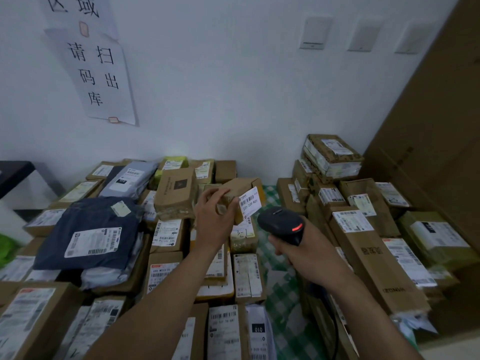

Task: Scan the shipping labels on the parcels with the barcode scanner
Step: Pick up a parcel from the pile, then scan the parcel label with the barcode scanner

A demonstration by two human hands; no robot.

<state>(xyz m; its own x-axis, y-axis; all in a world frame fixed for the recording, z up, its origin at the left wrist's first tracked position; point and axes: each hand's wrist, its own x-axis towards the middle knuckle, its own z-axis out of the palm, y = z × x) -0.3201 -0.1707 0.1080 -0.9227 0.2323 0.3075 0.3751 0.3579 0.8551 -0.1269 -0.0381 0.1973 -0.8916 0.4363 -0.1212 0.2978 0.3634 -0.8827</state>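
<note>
My left hand [214, 216] grips a small brown cardboard parcel [240, 189], lifted above the pile and tilted. Its white shipping label [250, 202] with a barcode faces right. My right hand [298, 249] holds a black barcode scanner [281, 222] by its handle, just right of and below the label. The scanner's head points toward the label and a red light glows on its back. Many other labelled parcels lie underneath.
Cardboard boxes and poly mailers [89, 237] cover the surface left and right, with a strip of green checked cloth [279, 258] between them. A stack of boxes [331, 157] rises at the right. Large cartons [436, 141] lean against the right wall. Paper signs [100, 76] hang on the white wall.
</note>
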